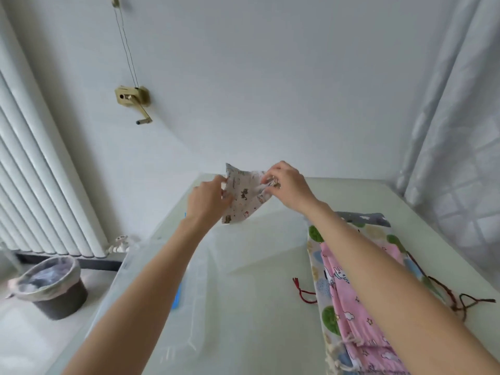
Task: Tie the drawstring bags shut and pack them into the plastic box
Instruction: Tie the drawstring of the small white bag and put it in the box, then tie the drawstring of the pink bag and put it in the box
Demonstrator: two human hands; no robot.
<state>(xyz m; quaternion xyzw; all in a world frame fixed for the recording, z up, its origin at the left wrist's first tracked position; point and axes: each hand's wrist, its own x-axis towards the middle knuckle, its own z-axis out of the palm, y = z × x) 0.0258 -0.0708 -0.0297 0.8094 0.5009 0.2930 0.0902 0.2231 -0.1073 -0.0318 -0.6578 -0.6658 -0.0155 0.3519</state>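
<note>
you are holding a small white cotton drawstring bag printed with little cats up in the air over the far end of the clear plastic box, which sits on the pale table. your left hand pinches the bag's left edge, fingers curled on the cloth; your right hand is closed on the gathered mouth at the bag's right side, where the cord seems to be, though the cord itself is too small to make out. the bag looks light, limp and empty, so it will flop and twist; it should handle best if you keep hold at the gathered neck and draw the cords there, not at the body. to your right, a stack of flat bags waits on the table: a pink cartoon-print bag on top of a pale bag with green trees, a grey one behind, and dark red cords trailing loose beside them.
</note>
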